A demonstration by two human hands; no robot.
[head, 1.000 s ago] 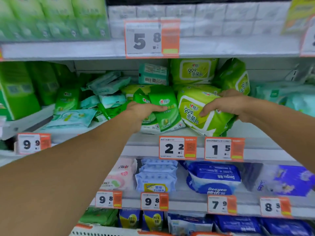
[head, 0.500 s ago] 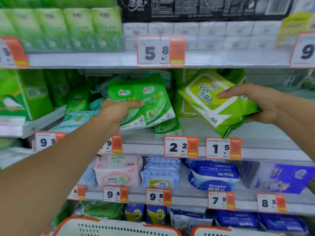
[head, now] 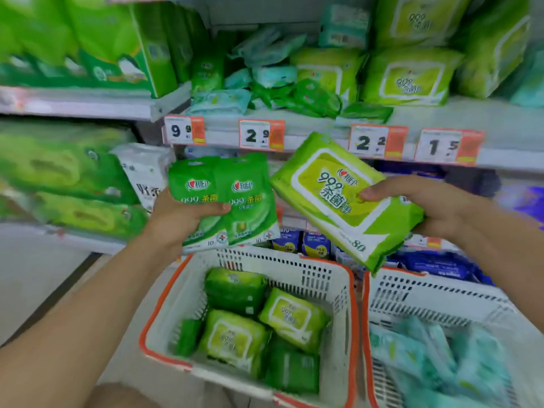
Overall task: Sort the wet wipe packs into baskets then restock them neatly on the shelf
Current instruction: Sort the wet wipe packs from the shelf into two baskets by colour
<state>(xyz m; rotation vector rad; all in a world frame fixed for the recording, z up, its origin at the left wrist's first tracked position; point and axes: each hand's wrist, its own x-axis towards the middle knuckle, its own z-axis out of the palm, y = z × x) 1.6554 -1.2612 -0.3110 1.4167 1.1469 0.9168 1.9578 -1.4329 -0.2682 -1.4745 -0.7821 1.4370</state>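
My left hand (head: 179, 219) grips two small dark green wipe packs (head: 235, 201) side by side, above the left basket (head: 348, 304). My right hand (head: 432, 207) holds a large lime green wipe pack (head: 332, 201), tilted, over the gap between the two baskets. The left white basket with an orange rim holds several green packs (head: 232, 337). The right basket (head: 412, 293) holds pale teal packs (head: 441, 354). More green and teal packs (head: 409, 78) lie jumbled on the shelf (head: 471, 119) above.
Orange and white price tags (head: 260, 134) line the shelf edge. Blue packs (head: 435, 263) fill the lower shelf behind the baskets. Tall green tissue bundles (head: 88, 39) stand on the left shelves. A white pack (head: 144, 169) sits beside my left hand.
Both hands have pulled their packs off the shelf and brought them down over the baskets. The view has tipped downward, and both baskets now show in full.
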